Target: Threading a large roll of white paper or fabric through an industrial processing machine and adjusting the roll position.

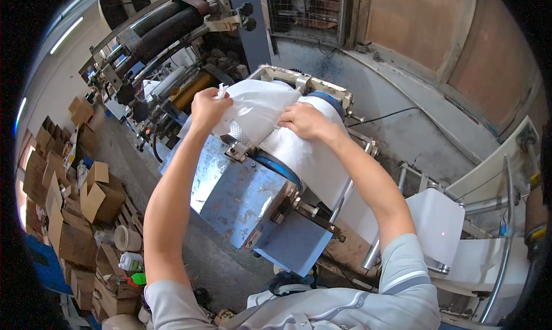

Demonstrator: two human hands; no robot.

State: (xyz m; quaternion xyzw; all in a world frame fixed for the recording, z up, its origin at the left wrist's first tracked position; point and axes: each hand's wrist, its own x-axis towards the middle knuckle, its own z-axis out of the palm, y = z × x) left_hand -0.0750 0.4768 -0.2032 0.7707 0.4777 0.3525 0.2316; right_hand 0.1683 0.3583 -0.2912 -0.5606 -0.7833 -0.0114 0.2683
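Observation:
A thin white sheet stretches between my two hands above a machine's rollers. My left hand is closed in a fist on its crumpled far-left edge, and a gathered tip sticks up past the fingers. My right hand rests over the blue-edged roller, its bent fingers closed on the sheet by a fold; the fingertips are partly hidden. From that roller the white web runs down toward me. Under the lifted part a textured metal roller shows.
A blue metal guard covers the machine's near side. Another roller unit stands at far left. Cardboard boxes are piled on the left floor. More white web passes over bars at right. A black cable lies near the wall.

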